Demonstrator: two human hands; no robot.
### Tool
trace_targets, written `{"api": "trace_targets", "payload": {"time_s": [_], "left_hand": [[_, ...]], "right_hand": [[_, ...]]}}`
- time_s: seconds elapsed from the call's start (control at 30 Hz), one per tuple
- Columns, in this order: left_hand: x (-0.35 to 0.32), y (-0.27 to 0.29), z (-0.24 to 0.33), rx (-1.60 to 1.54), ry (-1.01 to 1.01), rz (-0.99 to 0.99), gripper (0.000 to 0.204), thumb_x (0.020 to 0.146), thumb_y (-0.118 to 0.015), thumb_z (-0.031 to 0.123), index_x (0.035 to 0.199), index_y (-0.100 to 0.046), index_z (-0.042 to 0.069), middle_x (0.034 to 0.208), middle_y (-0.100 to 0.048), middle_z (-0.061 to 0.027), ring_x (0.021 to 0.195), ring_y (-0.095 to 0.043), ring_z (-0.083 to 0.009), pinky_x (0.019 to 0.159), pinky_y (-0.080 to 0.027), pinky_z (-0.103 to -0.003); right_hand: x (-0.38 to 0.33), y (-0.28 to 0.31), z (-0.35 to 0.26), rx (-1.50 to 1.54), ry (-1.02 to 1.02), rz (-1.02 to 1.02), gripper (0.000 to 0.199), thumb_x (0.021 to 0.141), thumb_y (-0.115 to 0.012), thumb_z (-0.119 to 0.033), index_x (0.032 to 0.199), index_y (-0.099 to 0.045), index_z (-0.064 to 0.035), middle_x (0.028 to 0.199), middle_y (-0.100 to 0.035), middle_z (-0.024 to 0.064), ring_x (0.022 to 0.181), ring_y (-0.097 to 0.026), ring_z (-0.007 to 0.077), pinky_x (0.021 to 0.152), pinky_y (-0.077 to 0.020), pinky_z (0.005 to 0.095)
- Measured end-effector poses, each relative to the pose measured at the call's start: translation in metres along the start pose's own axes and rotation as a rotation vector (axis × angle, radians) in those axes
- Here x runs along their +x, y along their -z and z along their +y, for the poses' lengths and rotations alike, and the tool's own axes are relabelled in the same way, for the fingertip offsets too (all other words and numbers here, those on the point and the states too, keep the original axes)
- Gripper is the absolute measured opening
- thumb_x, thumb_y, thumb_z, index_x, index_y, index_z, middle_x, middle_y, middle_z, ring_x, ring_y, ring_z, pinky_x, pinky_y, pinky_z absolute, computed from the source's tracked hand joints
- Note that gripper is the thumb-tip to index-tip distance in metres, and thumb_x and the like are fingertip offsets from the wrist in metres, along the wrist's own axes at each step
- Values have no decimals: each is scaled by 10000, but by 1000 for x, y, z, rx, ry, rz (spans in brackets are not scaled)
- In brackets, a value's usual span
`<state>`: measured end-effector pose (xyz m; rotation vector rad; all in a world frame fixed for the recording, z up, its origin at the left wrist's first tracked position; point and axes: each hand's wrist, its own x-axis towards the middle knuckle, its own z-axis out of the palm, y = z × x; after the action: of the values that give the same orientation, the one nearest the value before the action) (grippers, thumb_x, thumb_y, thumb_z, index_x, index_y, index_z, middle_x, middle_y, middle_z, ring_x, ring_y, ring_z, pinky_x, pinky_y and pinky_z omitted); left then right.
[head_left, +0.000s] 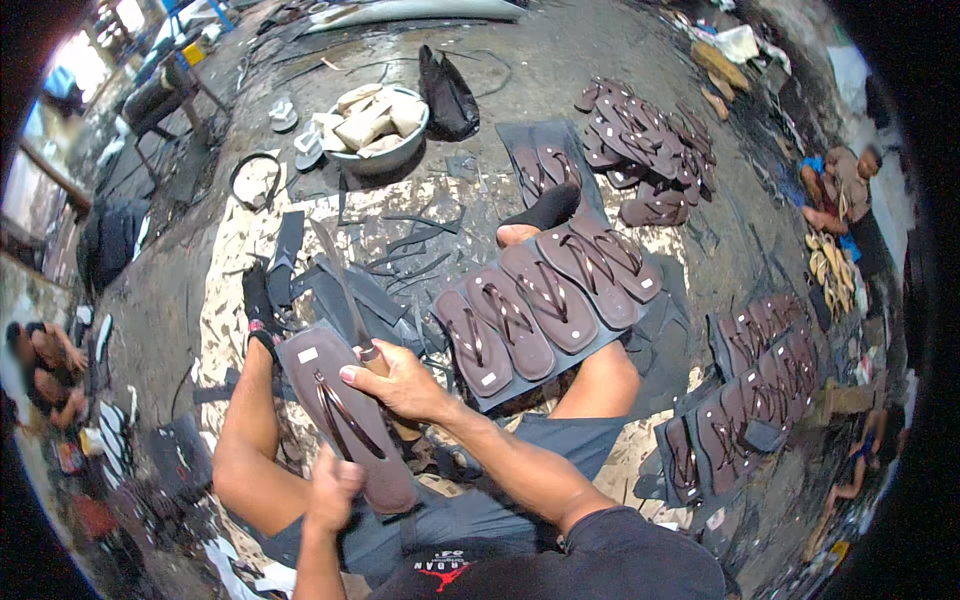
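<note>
Bracing the brown sandal (345, 415) on my thigh with my left hand (332, 490) closed round its heel, my right hand (395, 380) fisted on the knife (345, 295) to trim its edge.

both hands (395, 385) clenched, forearms converging

Low in the frame, left of centre, the left hand (333, 490) grips the near end of a brown flip-flop (345, 415) propped on the seated person's lap, while the right hand (395, 380) closes around the handle of a long knife (340, 285) whose blade points toward the upper left. Just right of centre, a row of brown flip-flops (550, 295) lies on a dark sheet (520, 380) across the right leg. A bowl (385, 155) of pale pieces sits at upper centre, and more flip-flop piles (645, 145) lie at upper right.
</note>
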<state>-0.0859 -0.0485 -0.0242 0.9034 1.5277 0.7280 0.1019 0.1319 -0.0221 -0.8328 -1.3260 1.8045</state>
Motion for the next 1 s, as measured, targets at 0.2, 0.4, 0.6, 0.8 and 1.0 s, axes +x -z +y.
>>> {"api": "trace_targets", "payload": {"time_s": [0.2,0.4,0.6,0.8,1.0], "left_hand": [[-4,5,101,-450,-257,295,389,1038,-601,366,1217,-597,20,1096,-667,-45,980,-643,-128,856,-543,-308],[-48,22,72,-637,-98,398,426,1052,-531,473,1178,-600,72,1009,-641,-1,874,-619,-89,775,-510,-249],[-66,14,57,-583,-52,380,387,1062,-529,425,1222,-566,74,1021,-617,7,892,-593,-74,758,-506,-257],[-65,12,57,-523,-167,320,395,1063,-537,369,1216,-568,6,1066,-639,-28,963,-605,-98,841,-509,-274],[-71,33,40,-455,-187,187,480,1023,-598,456,1182,-622,4,1064,-667,-21,962,-610,-110,858,-490,-277]], "right_hand": [[-60,-35,-66,-190,-145,-192,478,921,-776,-329,1197,-581,9,964,-700,111,883,-606,117,767,-523,340],[-125,-41,6,-693,267,-118,349,918,-754,-173,1189,-611,-6,913,-685,166,780,-702,261,697,-549,351],[-156,-42,34,-762,200,-168,406,784,-761,-24,1167,-627,-55,890,-641,139,755,-663,320,664,-540,394],[-85,-83,-3,-748,294,-136,417,780,-747,-57,1168,-611,-128,897,-618,130,823,-668,361,691,-566,463],[-50,-69,-53,-718,224,-465,424,771,-732,-30,1176,-606,-26,994,-678,170,940,-680,383,812,-553,432]]}}
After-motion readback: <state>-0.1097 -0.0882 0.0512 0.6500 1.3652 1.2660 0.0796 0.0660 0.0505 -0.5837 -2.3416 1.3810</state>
